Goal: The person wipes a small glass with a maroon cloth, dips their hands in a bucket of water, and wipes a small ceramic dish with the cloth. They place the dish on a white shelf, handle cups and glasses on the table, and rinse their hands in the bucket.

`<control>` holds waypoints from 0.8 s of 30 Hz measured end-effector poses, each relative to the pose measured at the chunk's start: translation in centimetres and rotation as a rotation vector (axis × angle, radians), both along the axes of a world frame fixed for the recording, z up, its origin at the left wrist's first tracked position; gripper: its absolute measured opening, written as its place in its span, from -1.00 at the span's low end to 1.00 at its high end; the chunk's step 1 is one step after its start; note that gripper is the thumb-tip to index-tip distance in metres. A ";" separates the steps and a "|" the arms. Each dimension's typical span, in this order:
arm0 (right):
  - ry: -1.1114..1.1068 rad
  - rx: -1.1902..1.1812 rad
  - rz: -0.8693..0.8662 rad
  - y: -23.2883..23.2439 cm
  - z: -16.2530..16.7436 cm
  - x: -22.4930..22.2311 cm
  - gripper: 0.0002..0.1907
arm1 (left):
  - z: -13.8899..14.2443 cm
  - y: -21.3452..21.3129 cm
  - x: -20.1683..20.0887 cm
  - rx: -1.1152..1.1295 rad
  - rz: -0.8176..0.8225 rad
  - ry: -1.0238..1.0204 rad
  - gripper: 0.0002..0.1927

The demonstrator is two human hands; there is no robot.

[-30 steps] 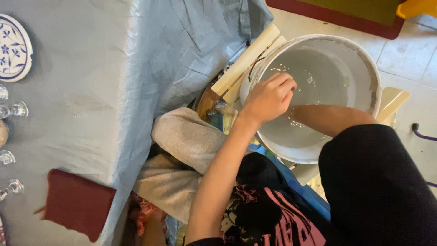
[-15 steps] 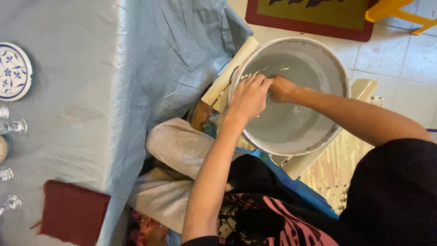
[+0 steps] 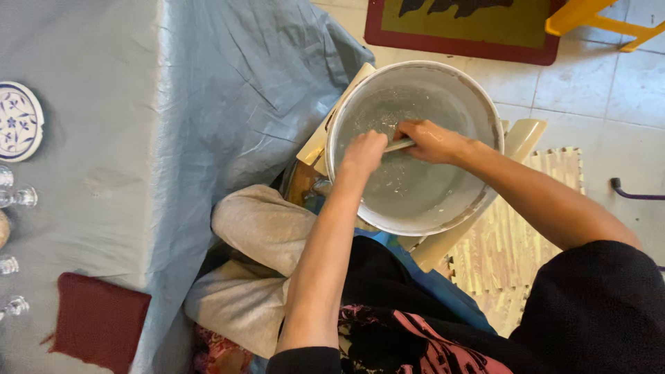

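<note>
Tiled floor (image 3: 589,83), blue cloth table (image 3: 104,125) on left w/ patterned plate (image 3: 17,121). Basin (image 3: 485,118) of soapy water sits beside table edge. Left hand (image 3: 364,152) + right hand (image 3: 429,140) both closed on pale utensil (image 3: 400,145) inside basin.

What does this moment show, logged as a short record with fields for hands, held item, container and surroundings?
left hand: inside the basin, closed on one end of a slim pale utensil
right hand: inside the basin, closed on the utensil's other end
container: large white basin holding soapy water
support: pale stool under the basin
surroundings: blue-grey tablecloth, patterned plate, small glasses, dark red cloth, red rug
</note>
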State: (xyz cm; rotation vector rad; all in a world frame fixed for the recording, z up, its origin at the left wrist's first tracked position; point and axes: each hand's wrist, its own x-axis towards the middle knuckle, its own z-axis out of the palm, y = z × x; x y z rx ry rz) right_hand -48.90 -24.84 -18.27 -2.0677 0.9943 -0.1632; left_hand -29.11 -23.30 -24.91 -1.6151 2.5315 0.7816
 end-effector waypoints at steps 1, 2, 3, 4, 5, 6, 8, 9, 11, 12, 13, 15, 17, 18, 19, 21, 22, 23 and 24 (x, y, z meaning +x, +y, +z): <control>0.032 0.038 -0.005 -0.1 -0.4 0.1 -0.70 | -0.1 -0.1 0.1 -0.038 -0.017 -0.003 -0.86; 0.064 0.080 -0.012 0.0 -0.8 0.2 -0.69 | -0.1 0.0 0.2 -0.071 -0.035 -0.006 -0.86; 0.062 0.030 0.036 0.1 -1.2 0.3 -0.63 | -0.2 0.0 0.1 -0.103 -0.056 -0.005 -0.85; 0.064 -0.023 0.086 0.0 -1.6 0.5 -0.57 | 0.0 0.0 0.0 -0.125 -0.080 -0.026 -0.84; 0.066 -0.076 0.139 0.0 -1.8 0.6 -0.51 | 0.1 0.1 -0.1 -0.147 -0.099 -0.046 -0.84; 0.117 -0.054 0.153 0.0 -2.0 0.7 -0.52 | 0.3 0.2 -0.2 -0.165 -0.118 -0.068 -0.83; 0.221 -0.021 0.182 -0.1 -2.0 0.9 -0.53 | 0.7 0.5 -0.5 -0.184 -0.118 -0.102 -0.82; 0.255 -0.028 0.173 -0.1 -1.9 1.1 -0.55 | 0.9 0.6 -0.6 -0.193 -0.114 -0.121 -0.82; 0.325 -0.046 0.150 0.0 -1.5 1.5 -0.59 | 1.2 0.8 -0.7 -0.136 -0.079 -0.161 -0.82; 0.357 -0.079 0.167 0.1 -1.4 1.8 -0.61 | 1.4 0.9 -0.6 -0.102 -0.062 -0.178 -0.82; 0.388 -0.112 0.185 0.3 -1.3 2.0 -0.63 | 1.5 0.9 -0.5 -0.063 -0.050 -0.163 -0.82; 0.437 -0.170 0.208 0.6 -1.4 2.5 -0.69 | 1.6 0.9 -0.1 0.007 -0.026 -0.133 -0.82; 0.474 -0.210 0.225 1.0 -2.0 2.8 -0.80 | 1.8 0.8 0.2 0.066 -0.052 -0.116 -0.79; 0.425 -0.195 0.208 0.9 -2.3 2.8 -0.77 | 1.8 0.7 0.4 0.092 -0.068 -0.107 -0.77; 0.376 -0.176 0.192 1.0 -2.7 2.6 -0.74 | 1.9 0.7 0.4 0.097 -0.052 -0.087 -0.77; 0.263 -0.137 0.166 1.1 -3.4 2.3 -0.66 | 1.9 0.6 0.4 0.096 -0.022 -0.048 -0.78; 0.199 -0.116 0.161 1.0 -3.6 2.1 -0.62 | 2.0 0.6 0.3 0.071 -0.028 -0.059 -0.78; 0.136 -0.088 0.159 1.2 -3.9 2.0 -0.58 | 2.1 0.6 0.2 0.053 -0.033 -0.070 -0.79; 0.184 -0.088 0.146 1.3 -4.1 2.1 -0.62 | 2.1 0.6 0.1 0.038 -0.038 -0.081 -0.79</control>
